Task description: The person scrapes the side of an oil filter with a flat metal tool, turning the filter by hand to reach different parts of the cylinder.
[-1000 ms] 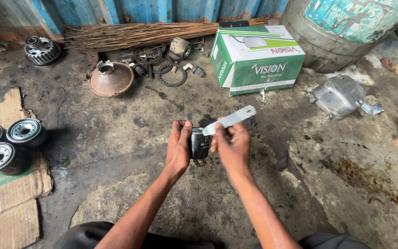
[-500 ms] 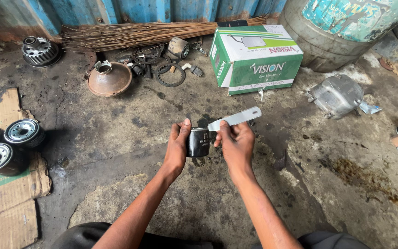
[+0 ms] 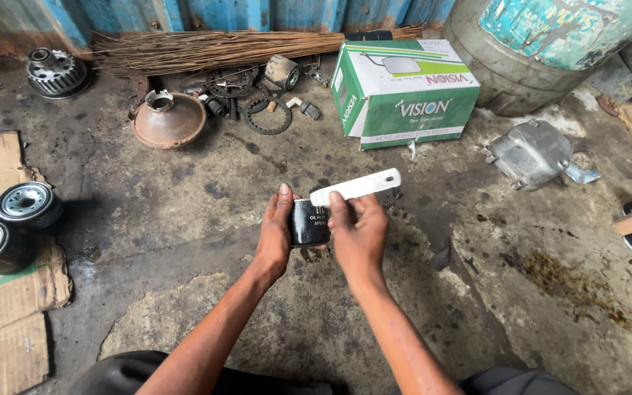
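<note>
Now | both hands (image 3: 316, 230) grip black filter (image 3: 309, 222) | white handle (image 3: 356, 186) (right)

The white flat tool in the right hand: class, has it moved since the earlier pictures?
Cannot tell. The white flat tool lies about as far below the green and white box as earlier; the head camera shifts between pictures, so no clear move shows.

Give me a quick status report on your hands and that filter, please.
Left hand gripping black filter from its side. Right hand on filter, holding white flat tool across its top. Nothing in the way; green box stands beyond.
</note>
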